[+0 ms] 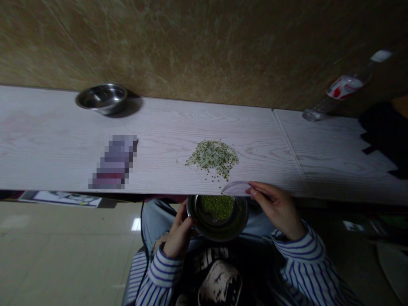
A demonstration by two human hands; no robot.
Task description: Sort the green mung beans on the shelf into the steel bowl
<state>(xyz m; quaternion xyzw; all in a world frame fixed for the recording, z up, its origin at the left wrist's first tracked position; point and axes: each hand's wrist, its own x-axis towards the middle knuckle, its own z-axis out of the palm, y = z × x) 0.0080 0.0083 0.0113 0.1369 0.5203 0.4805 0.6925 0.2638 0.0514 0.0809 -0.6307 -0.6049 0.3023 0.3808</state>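
Note:
My left hand (179, 236) grips the left rim of a steel bowl (219, 236), held just below the table's front edge over my lap. Small green mung beans (218, 207) lie inside it. Between the thumb and fingers of my right hand (277, 207) is a clear, purplish protractor (235, 187), at the table edge above the bowl. A pile of green beans mixed with small white grains (214, 155) is spread on the table just beyond the protractor. Several loose beans trail from the pile toward the edge.
A second steel bowl (102, 100) stands at the back left of the pale wooden table (165, 127). Nearer lies a blurred-out flat object (114, 161). A plastic bottle (344, 87) stands by the wall at right, beside a dark item (387, 131). A seam crosses the tabletop.

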